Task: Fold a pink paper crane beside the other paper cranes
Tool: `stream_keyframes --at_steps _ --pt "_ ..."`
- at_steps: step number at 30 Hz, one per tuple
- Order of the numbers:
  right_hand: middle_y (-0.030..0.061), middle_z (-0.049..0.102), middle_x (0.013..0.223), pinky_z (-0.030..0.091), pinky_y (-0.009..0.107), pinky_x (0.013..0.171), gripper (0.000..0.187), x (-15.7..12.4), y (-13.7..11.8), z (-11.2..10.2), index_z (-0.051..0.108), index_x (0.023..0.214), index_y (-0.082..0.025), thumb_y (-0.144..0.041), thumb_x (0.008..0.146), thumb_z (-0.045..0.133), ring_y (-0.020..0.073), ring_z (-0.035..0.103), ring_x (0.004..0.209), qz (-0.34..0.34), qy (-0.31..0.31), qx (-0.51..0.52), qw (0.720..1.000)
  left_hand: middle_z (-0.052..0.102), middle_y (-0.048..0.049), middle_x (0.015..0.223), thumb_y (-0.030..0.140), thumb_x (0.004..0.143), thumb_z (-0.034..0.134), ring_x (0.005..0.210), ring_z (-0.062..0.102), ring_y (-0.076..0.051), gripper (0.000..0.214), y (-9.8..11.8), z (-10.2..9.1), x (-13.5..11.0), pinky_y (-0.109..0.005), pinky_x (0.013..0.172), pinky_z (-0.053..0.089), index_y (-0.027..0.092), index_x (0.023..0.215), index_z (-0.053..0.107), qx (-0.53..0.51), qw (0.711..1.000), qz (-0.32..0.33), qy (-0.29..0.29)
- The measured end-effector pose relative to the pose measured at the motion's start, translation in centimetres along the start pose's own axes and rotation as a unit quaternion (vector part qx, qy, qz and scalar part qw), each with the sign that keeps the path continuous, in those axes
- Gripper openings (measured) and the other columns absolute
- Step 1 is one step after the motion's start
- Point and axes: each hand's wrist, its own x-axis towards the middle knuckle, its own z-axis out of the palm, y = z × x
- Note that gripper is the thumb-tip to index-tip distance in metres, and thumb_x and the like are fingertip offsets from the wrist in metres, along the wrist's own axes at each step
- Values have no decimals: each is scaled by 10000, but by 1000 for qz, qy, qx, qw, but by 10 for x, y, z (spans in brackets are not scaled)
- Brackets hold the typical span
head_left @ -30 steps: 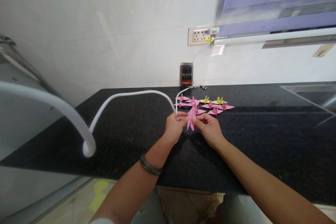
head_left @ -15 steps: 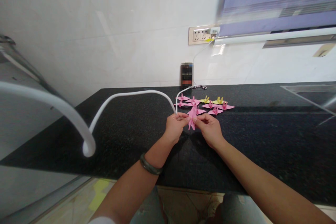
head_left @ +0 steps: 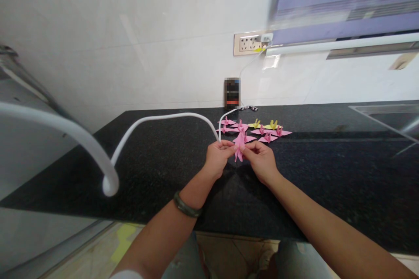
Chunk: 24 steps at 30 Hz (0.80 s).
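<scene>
A pink folded paper piece (head_left: 239,143) is pinched between both hands above the black countertop (head_left: 163,161). My left hand (head_left: 218,158) grips its left side with closed fingers. Closed on its right side is my right hand (head_left: 260,158). Just behind the hands lie several finished paper cranes (head_left: 262,130), most pink and two yellow, spread in rows on the counter.
A thick white cable (head_left: 157,120) loops across the counter from the left to the hands. A dark phone (head_left: 232,93) leans on the white wall, wired to a socket plate (head_left: 248,44). A sink rim (head_left: 386,113) sits at far right.
The pink paper has shifted slightly between my fingertips. Both hands stay in nearly the same place.
</scene>
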Motion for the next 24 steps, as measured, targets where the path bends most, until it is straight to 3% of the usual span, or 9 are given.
stream_keyframes --at_steps 18,24 --pt "27 604 620 405 244 497 220 -1 0 -2 577 648 -159 -375 616 601 127 519 531 5 -2 -20 1000 614 -48 652 299 569 638 565 544 -105 248 -2 -2 1 -232 568 426 109 724 603 86 996 28 -13" --pt "27 596 628 419 250 516 215 0 1 -2 585 677 -151 -361 628 597 114 511 520 14 -33 25 999 595 -29 621 273 593 621 540 531 -88 200 -7 -3 4 -223 558 422 106 698 590 52 998 14 -14"
